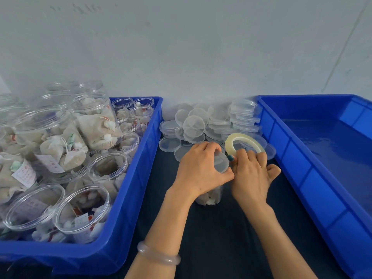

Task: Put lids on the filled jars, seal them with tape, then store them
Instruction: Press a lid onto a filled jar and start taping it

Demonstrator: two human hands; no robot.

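Working between bins (148, 158) (285, 158), left hand (198, 170) grips jar (209, 197), right hand (251, 175) tape roll (231, 142).

The light is soft and even, cool in cast, with no hard beam from any side. Where my left hand (201, 168) grips the lid (221, 162) on the jar (209, 197) and my right hand (251, 174) holds the tape roll (243, 142), only faint shadow falls on the dark cloth (231, 238) below. The lid looks hazy under my fingers. Left of my grip, open jars (108, 164) in the left bin (141, 158) catch small white glints. To the right, the right bin (285, 158) shows a pale sheen on its floor. Loose lids (194, 125) just beyond my grip look soft. Both bins' edges bow toward the frame's sides.
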